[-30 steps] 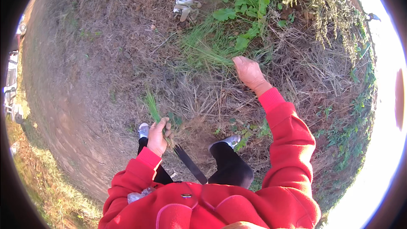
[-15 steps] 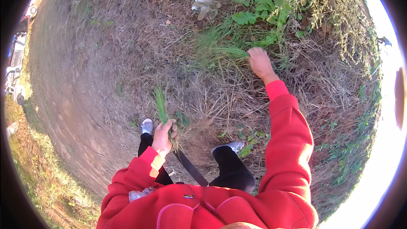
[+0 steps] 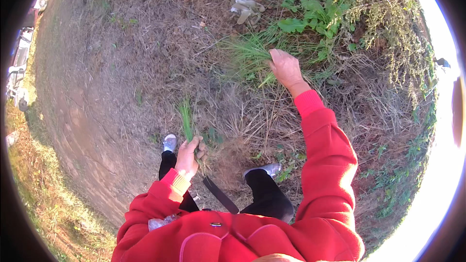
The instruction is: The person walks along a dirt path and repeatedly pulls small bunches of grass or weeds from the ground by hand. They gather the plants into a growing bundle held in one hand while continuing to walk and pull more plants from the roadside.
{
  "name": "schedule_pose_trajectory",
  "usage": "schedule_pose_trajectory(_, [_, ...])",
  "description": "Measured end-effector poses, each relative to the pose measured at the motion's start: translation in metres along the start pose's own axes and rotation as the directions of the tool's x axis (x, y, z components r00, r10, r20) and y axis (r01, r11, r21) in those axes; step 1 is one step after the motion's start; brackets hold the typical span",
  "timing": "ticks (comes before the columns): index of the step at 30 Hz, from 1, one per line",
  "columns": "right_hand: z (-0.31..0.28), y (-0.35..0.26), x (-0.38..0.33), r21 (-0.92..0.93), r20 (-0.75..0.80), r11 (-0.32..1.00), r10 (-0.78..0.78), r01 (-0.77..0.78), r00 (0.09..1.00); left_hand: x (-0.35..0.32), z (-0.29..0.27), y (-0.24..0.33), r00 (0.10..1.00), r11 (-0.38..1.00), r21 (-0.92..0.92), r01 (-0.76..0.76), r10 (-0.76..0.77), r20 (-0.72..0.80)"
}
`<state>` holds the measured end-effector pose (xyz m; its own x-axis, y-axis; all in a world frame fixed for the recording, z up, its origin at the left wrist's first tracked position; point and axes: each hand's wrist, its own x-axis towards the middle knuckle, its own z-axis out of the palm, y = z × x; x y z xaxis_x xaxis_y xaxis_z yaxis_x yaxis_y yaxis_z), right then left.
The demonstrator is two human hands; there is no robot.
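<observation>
My left hand (image 3: pixel 188 157) is closed round a small bunch of green grass (image 3: pixel 185 117), blades pointing away from me and pale roots hanging below the fist. Farther off to the right, my right hand (image 3: pixel 285 66) is closed on a tuft of long green grass (image 3: pixel 248 54), whose blades fan out to the left over the ground. Whether that tuft is loose or rooted I cannot tell. Just beyond it grows a broad-leaved green plant (image 3: pixel 313 18). A dark strap (image 3: pixel 219 194) hangs between my legs, below the left hand.
Dry straw and stubble (image 3: pixel 242 116) cover the soil. A pair of pale gloves (image 3: pixel 247 9) lies at the far side. A dry, bushy weed (image 3: pixel 388 24) stands at the far right. My shoes (image 3: pixel 170 143) are planted apart. Vehicles (image 3: pixel 20 63) stand at the far left edge.
My right hand has moved a little left, keeping its hold on the grass, whose blades now spread wider. The left hand stays almost still with its bunch. The view has shifted slightly.
</observation>
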<state>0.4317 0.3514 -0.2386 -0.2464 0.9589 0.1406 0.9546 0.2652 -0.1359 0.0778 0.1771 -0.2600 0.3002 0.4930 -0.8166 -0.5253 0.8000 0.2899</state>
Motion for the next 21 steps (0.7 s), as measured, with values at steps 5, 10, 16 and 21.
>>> schedule_pose_trajectory(5, [0.050, 0.026, 0.050, -0.330, 0.064, 0.944, 0.040, -0.017, 0.997, -0.001, -0.014, 0.003, 0.995, 0.998, -0.001, -0.056, 0.056, -0.083])
schedule_pose_trajectory(10, [0.080, 0.022, 0.072, -0.445, 0.167, 0.895, 0.037, 0.042, 0.985, 0.000, -0.027, 0.001, 0.995, 0.997, -0.047, -0.063, 0.059, -0.085])
schedule_pose_trajectory(16, [0.085, 0.032, 0.072, -0.252, 0.012, 0.965, -0.064, 0.065, 0.998, -0.002, -0.032, -0.001, 0.992, 0.995, -0.064, -0.078, 0.072, -0.103])
schedule_pose_trajectory(21, [0.087, 0.020, 0.049, 0.303, 0.158, 0.768, 0.544, -0.564, 0.824, -0.016, -0.024, 0.020, 0.993, 0.994, -0.026, -0.107, 0.106, -0.050])
